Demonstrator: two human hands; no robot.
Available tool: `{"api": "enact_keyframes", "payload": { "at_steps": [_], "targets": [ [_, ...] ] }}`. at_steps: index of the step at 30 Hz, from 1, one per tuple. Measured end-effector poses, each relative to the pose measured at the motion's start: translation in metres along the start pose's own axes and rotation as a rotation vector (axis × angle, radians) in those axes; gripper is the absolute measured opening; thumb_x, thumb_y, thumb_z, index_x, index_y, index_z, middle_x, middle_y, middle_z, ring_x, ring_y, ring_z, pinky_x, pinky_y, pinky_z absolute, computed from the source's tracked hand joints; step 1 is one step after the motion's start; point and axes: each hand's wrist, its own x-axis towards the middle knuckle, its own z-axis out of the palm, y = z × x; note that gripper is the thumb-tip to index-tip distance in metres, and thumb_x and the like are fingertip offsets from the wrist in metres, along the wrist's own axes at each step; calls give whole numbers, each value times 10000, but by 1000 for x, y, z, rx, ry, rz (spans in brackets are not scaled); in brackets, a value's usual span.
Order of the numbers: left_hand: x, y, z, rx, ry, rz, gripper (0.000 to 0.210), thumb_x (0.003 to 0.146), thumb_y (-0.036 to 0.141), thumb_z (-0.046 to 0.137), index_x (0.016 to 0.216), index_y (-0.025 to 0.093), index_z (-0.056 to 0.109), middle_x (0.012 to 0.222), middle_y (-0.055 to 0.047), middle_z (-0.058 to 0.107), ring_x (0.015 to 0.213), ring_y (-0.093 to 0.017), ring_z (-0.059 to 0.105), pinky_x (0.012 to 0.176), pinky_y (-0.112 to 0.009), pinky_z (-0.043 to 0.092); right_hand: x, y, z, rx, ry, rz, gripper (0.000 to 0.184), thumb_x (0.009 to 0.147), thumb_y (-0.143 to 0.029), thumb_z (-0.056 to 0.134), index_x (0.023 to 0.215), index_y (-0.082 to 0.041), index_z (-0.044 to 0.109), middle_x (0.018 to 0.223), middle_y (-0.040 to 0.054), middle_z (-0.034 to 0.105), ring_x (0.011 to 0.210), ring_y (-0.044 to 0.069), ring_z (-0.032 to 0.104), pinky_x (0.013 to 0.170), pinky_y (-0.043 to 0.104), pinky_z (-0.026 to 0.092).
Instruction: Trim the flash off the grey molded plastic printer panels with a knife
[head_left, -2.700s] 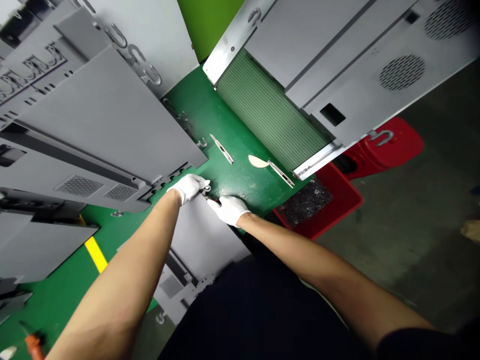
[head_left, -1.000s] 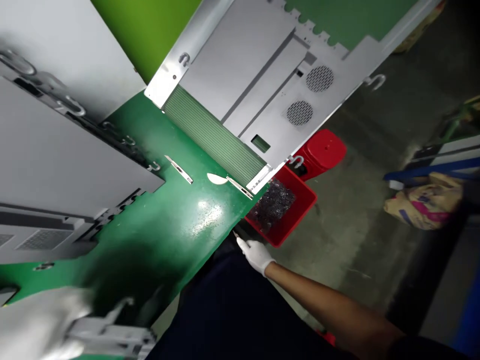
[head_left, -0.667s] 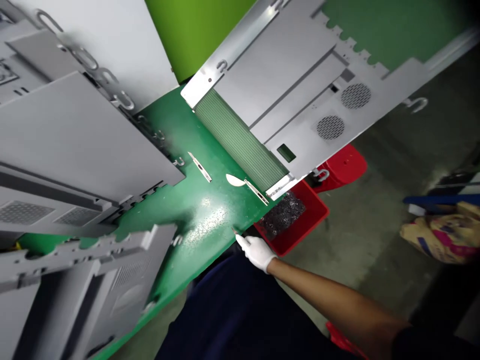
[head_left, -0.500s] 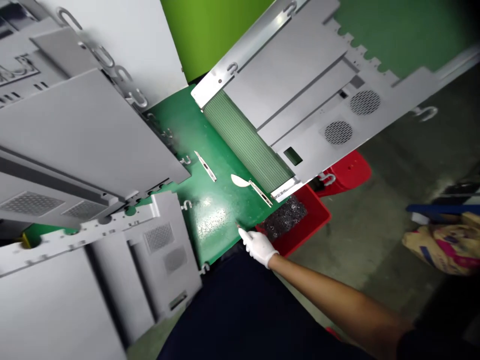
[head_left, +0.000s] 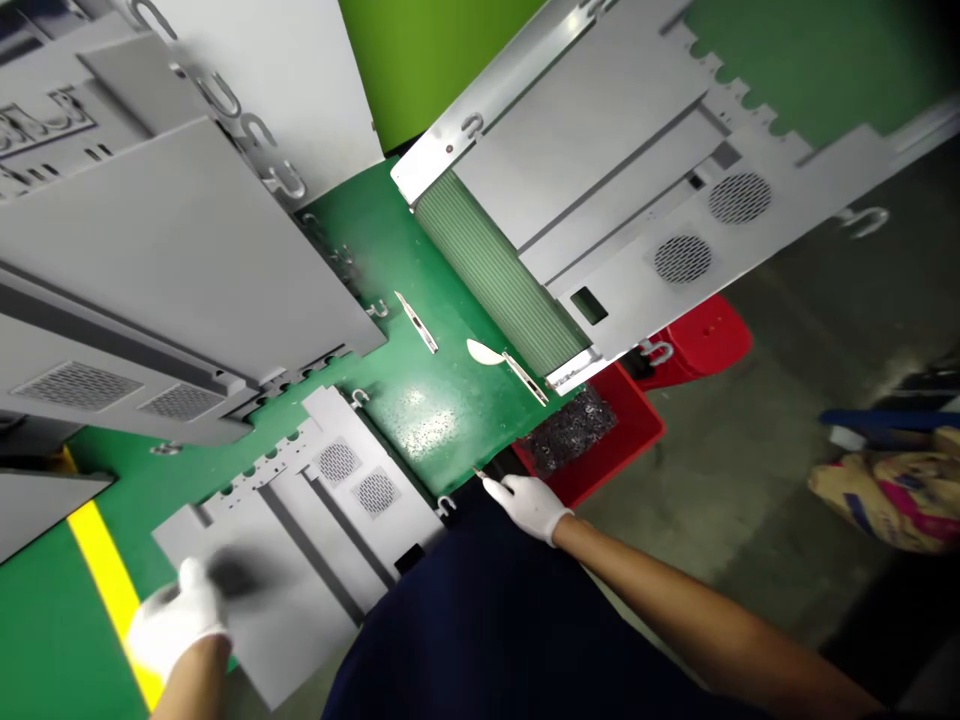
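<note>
My left hand (head_left: 178, 618), in a white glove, is at the outer left edge of a grey moulded panel (head_left: 300, 540) with round vents and slots. A dark shadow falls on the panel beside it. Glare hides how its fingers sit and whether they touch. My right hand (head_left: 529, 505), also gloved, is closed at the table's near edge, with the thin tip of a small pointed tool (head_left: 478, 473) poking from its fingers. On the green table (head_left: 427, 420) lie a slim pale pointed tool (head_left: 417, 322), a second one (head_left: 525, 379) and a white half-moon piece (head_left: 484, 352).
Larger grey panels stand at left (head_left: 172, 250) and right (head_left: 600, 150), metal hooks along their edges. Below the right one are a red bin (head_left: 637, 430) of dark scraps and a red stool (head_left: 709, 335). Yellow tape (head_left: 105, 570) crosses the green surface.
The vented panel at lower left has moved down and away, looking smaller and flatter. My left hand has come into view at its edge. My right hand has shifted slightly right and down.
</note>
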Motion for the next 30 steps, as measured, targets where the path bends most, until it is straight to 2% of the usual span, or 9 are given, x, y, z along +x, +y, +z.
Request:
{"api": "enact_keyframes", "payload": {
  "at_steps": [1,2,3,6,8,11,17,23,30],
  "targets": [
    [-5,19,-2,-82,84,-3,409,882,604,345,935,474,729,633,123,712,934,-291,721,802,-442,599,-1,-1,2,-36,-4,-8,630,979,-699,298,770,-229,662,816,102,736,806,237,670,690,306,355],
    [-11,43,-5,-186,127,104,425,894,597,358,1039,428,720,850,102,774,1063,-281,691,874,-420,585,-2,-2,2,-68,-9,-19,629,978,-699,299,801,-226,674,847,111,743,832,245,678,699,308,359],
    [-19,71,-8,-239,96,333,446,907,584,373,1114,374,707,1059,51,773,1154,-281,650,957,-426,550,-3,-2,2,-95,-17,-33,632,976,-701,299,829,-222,684,875,119,748,855,252,683,707,311,364],
    [-40,161,-7,-224,-206,1065,473,955,536,374,1176,273,698,1226,-80,717,1174,-296,623,1112,-461,400,-5,-4,-3,-153,-33,-57,665,965,-720,292,866,-205,700,918,140,754,898,272,694,734,325,384],
    [-44,209,4,-83,-474,1239,504,936,587,392,1005,225,734,1005,-128,748,969,-317,673,1015,-484,433,-8,-5,-8,-175,-29,-56,690,961,-728,279,876,-195,709,934,151,755,922,283,697,754,335,397],
    [-30,250,23,69,-750,1172,514,847,677,490,678,222,659,694,-88,673,695,-278,635,777,-423,464,-13,-4,-12,-181,-17,-51,719,958,-736,254,909,-190,719,963,159,757,943,291,701,767,345,414],
    [9,284,28,60,-823,1053,550,753,739,535,600,210,537,588,-34,587,548,-174,499,603,-331,394,-14,-5,-12,-121,-59,-51,755,938,-765,239,917,-191,730,976,174,758,964,307,705,778,352,445],
    [17,292,22,-36,-966,999,592,713,776,569,666,186,553,652,-12,591,624,-161,504,650,-299,439,8,-21,-13,-62,-132,-117,855,898,-829,143,911,-207,729,972,169,760,951,322,713,757,367,470],
    [32,284,29,-42,-997,1021,542,738,714,624,803,179,674,780,-41,686,719,-191,584,695,-301,451,19,-38,-7,-78,-198,-158,861,892,-833,161,993,-204,740,1036,181,754,1015,336,699,827,394,487]
  ]
}}
